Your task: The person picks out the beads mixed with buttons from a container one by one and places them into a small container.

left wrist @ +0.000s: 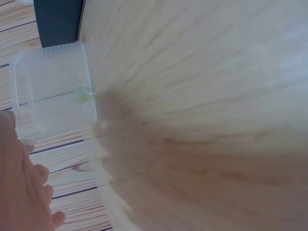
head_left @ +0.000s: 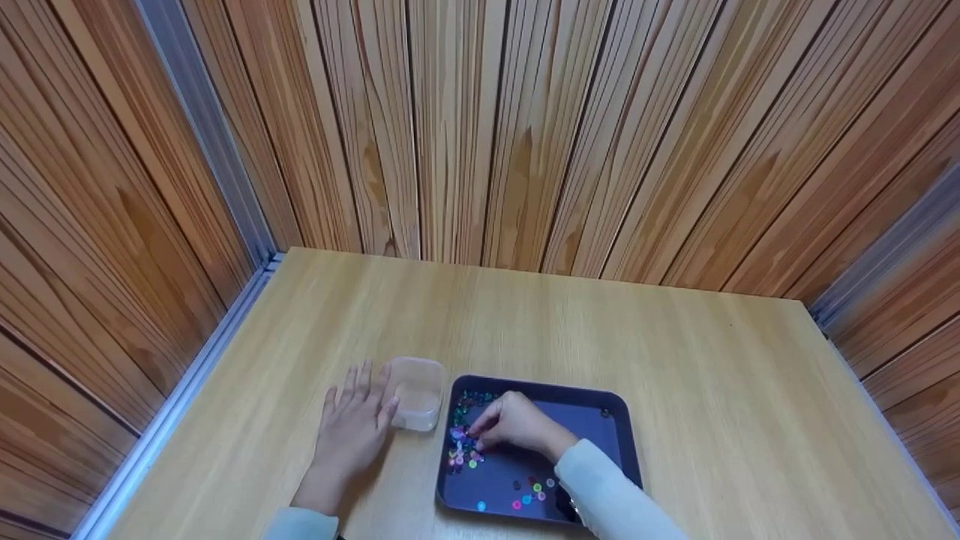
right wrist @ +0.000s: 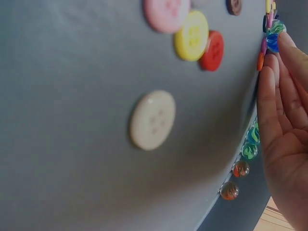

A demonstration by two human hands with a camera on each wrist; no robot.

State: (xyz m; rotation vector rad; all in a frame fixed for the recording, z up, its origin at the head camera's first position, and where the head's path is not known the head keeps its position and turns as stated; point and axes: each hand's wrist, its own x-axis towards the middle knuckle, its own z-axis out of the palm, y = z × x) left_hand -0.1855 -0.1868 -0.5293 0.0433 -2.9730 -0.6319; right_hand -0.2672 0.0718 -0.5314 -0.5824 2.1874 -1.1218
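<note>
My right hand reaches into a dark tray, over its left side. Its thumb and fingertips stand apart, right at a blue marble in a cluster of marbles and buttons. Several coloured buttons lie scattered near the tray's front; a cream button shows large in the right wrist view. My left hand lies with fingers spread beside a clear plastic container, thumb at its near left side. A pale green marble shows through the container's wall in the left wrist view.
The tray's raised rim surrounds the loose pieces. Green and orange marbles line its far left side, and one dark marble sits in the back right corner. Wood-patterned walls stand behind and beside the table.
</note>
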